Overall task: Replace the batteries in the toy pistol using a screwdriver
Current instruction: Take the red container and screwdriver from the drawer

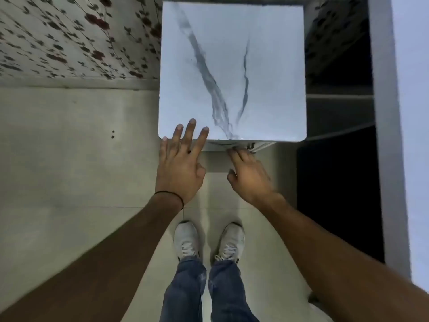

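Toy pistol and screwdriver are nowhere in view (perhaps inside the cabinet). Going left to right: our left hand [182, 163] lies spread and empty on the near left corner of the marble top [232, 66]; our right hand [249, 175] reaches under the near edge, fingertips at the drawer front [241, 145], nearer whatever it hides; its grip we cannot tell.

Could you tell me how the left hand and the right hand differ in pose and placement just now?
The left hand lies spread, fingers on the marble top near its front left corner; the right hand reaches under the front edge, its fingertips at what looks like a drawer front. The left fingers show fully; the right fingertips are partly hidden. The left wrist wears a thin black band; the right is bare. Both hold nothing.
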